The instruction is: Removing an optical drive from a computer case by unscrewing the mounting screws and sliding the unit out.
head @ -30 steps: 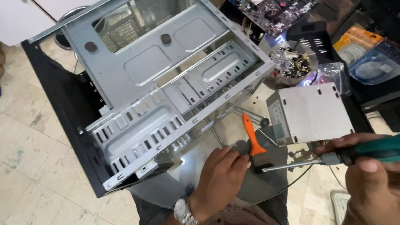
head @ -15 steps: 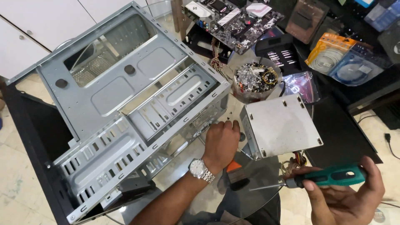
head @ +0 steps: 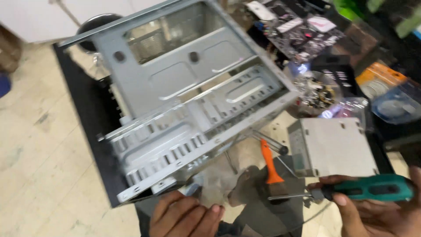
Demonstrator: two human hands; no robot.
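Two hands show at the bottom of the view. The right hand (head: 381, 213) is closed around one green-handled screwdriver (head: 370, 188), fingers wrapped on the grip. The left hand (head: 186, 217) is empty, its fingers loosely curled, just below the near corner of one grey metal computer case (head: 184, 101); whether it touches the case cannot be told. The hands are well apart.

Also in view: one orange-handled tool (head: 271, 163), one grey metal box (head: 335, 147) lying flat, one round clear bowl of small parts (head: 318, 92), one dark circuit board (head: 302, 33) and two flat packets (head: 390, 94) at the right edge.

The case lies open side up, partly on a round glass counter (head: 263, 215), with its far end over a black mat (head: 87, 118). Beneath lies a pale tiled floor (head: 39, 166), with a white cupboard front (head: 57, 17) at the top left. The far right is cluttered and blurred.

The screwdriver sits at the lower right, just in front of the metal box. Its long axis runs nearly level across the view, handle to the right, thin steel shaft pointing left toward the orange-handled tool, whose own length runs away from the viewer. The case's long axis runs diagonally from lower left to upper right.
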